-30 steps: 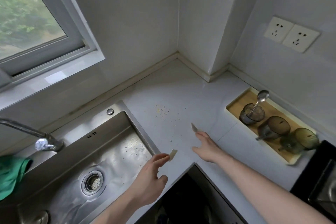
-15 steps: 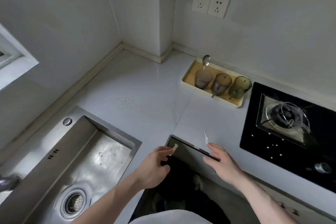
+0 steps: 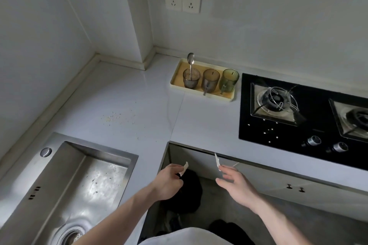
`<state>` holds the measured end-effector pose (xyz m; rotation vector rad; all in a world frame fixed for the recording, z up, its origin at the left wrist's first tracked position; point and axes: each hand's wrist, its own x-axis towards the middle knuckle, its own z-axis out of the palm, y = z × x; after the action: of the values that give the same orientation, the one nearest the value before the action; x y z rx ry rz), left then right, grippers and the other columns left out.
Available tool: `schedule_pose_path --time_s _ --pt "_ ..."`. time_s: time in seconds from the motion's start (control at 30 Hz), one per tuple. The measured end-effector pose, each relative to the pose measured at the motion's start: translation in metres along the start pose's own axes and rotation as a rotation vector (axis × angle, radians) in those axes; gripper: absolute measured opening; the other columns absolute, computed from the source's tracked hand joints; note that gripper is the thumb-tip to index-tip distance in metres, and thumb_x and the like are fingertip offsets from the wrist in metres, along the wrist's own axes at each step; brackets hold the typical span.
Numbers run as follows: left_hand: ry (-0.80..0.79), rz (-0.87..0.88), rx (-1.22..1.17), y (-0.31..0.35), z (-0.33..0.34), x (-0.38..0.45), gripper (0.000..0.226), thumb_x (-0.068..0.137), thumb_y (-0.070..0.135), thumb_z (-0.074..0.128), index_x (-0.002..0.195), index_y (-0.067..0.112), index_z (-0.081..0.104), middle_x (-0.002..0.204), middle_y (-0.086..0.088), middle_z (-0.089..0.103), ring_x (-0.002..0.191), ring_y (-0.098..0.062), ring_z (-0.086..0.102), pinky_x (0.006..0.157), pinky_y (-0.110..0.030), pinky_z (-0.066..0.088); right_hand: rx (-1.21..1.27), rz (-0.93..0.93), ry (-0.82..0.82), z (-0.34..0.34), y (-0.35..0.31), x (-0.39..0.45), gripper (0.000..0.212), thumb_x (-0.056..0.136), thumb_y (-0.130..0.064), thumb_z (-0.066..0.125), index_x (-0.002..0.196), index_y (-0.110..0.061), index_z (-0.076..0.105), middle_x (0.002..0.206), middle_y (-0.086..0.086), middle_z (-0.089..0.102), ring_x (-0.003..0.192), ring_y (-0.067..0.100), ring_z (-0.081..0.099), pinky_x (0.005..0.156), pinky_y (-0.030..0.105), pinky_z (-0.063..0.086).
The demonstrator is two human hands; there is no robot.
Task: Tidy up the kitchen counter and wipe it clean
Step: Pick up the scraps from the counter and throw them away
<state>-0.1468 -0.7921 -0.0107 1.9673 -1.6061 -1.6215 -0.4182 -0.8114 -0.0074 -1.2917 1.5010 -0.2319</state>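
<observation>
Lower left of the frame: sink (image 3: 65,181) with specks on its floor, strainer cut off by the bottom edge. No cloth in view, so the wipe has no tool yet.

Crumbs (image 3: 117,117) sit on the bench (image 3: 199,125) mid-left, between sink and tray; that patch is what needs wiping.

Bottom centre, your left hand (image 3: 169,181) pinches a small pale scrap (image 3: 185,169) between thumb and fingertip, off the bench edge and over the dark gap below. Your right hand (image 3: 237,183) holds a thin pale strip (image 3: 217,163) at the fingertips, other fingers loosely spread. My guess is both are litter picked off the bench and headed for a bin. Dark lump under your left hand could be that bin or a bag; too dark to tell. What the scraps are made of, also can't tell.

Upper centre: yellow tray (image 3: 229,98) against the wall with three cups, a spoon (image 3: 190,63) upright in the leftmost. Looks parked on purpose, clear of the wipe zone.

Right: hob (image 3: 278,135) with pale specks near the knobs, second burner cut off by the frame edge.
</observation>
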Motion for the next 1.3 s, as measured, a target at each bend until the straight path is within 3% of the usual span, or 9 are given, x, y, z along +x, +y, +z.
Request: schedule_pose_path --time_s 0.2,0.33,0.4,0.5,0.67,0.83,1.07,1.17,1.3 --pt "-0.023 -0.137 0.053 -0.009 0.020 0.020 0.043 0.080 0.012 0.051 0.120 0.005 0.067 0.120 -0.018 0.068 0.096 -0.027 0.068 0.075 -0.034 0.053 -0.045 0.044 -0.048 0.007 0.017 0.004 0.054 0.098 -0.024 0.064 0.149 -0.019 0.047 0.142 -0.018 0.041 0.126 0.010 0.053 0.103 0.023 0.040" --pt "-0.063 -0.248 0.042 -0.009 0.037 0.025 0.015 0.083 0.009 0.049 0.081 0.015 0.062 0.070 0.002 0.056 0.055 -0.010 0.048 0.052 -0.022 0.036 -0.088 0.078 -0.092 0.010 0.036 0.004 0.054 0.097 -0.025 0.066 0.147 -0.017 0.049 0.147 -0.013 0.043 0.124 0.011 0.054 0.103 0.025 0.043" --pt "-0.086 -0.290 0.026 -0.012 0.043 0.030 0.016 0.083 0.012 0.049 0.080 0.015 0.064 0.088 0.004 0.069 0.055 -0.011 0.050 0.052 -0.022 0.037 -0.113 0.086 -0.101 0.011 0.043 0.004 0.054 0.095 -0.026 0.067 0.146 -0.016 0.051 0.150 -0.011 0.043 0.123 0.012 0.055 0.106 0.029 0.045" --pt "-0.109 -0.301 -0.033 -0.016 0.051 0.039 0.043 0.086 0.014 0.049 0.124 0.001 0.064 0.136 0.004 0.065 0.068 -0.010 0.062 0.049 -0.018 0.039 -0.147 0.097 -0.118 0.013 0.049 0.004 0.054 0.094 -0.028 0.068 0.144 -0.016 0.053 0.148 -0.011 0.044 0.119 0.013 0.056 0.107 0.035 0.046" --pt "-0.128 -0.317 -0.056 -0.008 0.052 0.040 0.062 0.088 0.014 0.058 0.149 0.022 0.052 0.119 -0.004 0.065 0.084 -0.011 0.060 0.065 -0.018 0.045 -0.183 0.108 -0.124 0.014 0.052 0.005 0.053 0.095 -0.026 0.068 0.144 -0.014 0.053 0.145 -0.010 0.045 0.116 0.014 0.057 0.106 0.033 0.046" --pt "-0.069 -0.284 -0.106 -0.014 0.040 0.022 0.059 0.089 0.009 0.055 0.146 0.021 0.055 0.115 -0.006 0.066 0.075 -0.008 0.060 0.062 -0.019 0.049 -0.245 0.126 -0.164 0.019 0.055 0.009 0.055 0.093 -0.031 0.067 0.145 -0.017 0.053 0.150 -0.011 0.044 0.117 0.011 0.058 0.107 0.033 0.046" --pt "0.075 -0.184 -0.184 -0.023 0.007 -0.033 0.053 0.092 0.001 0.051 0.139 0.025 0.058 0.117 -0.001 0.066 0.080 -0.010 0.064 0.089 -0.035 0.057 -0.359 0.125 -0.258 0.028 0.035 0.027 0.059 0.094 -0.031 0.064 0.149 -0.014 0.049 0.153 -0.007 0.044 0.130 0.016 0.054 0.105 0.025 0.040" --pt "0.116 -0.168 -0.250 -0.030 0.000 -0.048 0.051 0.091 0.004 0.051 0.133 0.032 0.061 0.120 -0.001 0.066 0.064 -0.006 0.057 0.063 -0.020 0.053 -0.396 0.157 -0.289 0.036 0.029 0.040 0.056 0.090 -0.036 0.066 0.142 -0.018 0.055 0.140 -0.007 0.052 0.124 0.011 0.057 0.103 0.025 0.040" --pt "0.146 -0.152 -0.254 -0.033 -0.008 -0.059 0.051 0.088 0.016 0.054 0.134 0.038 0.060 0.132 0.004 0.065 0.095 -0.008 0.072 0.073 -0.015 0.055 -0.432 0.152 -0.338 0.049 0.026 0.058 0.059 0.083 -0.045 0.065 0.138 -0.024 0.058 0.140 -0.008 0.055 0.122 0.011 0.059 0.104 0.026 0.042"
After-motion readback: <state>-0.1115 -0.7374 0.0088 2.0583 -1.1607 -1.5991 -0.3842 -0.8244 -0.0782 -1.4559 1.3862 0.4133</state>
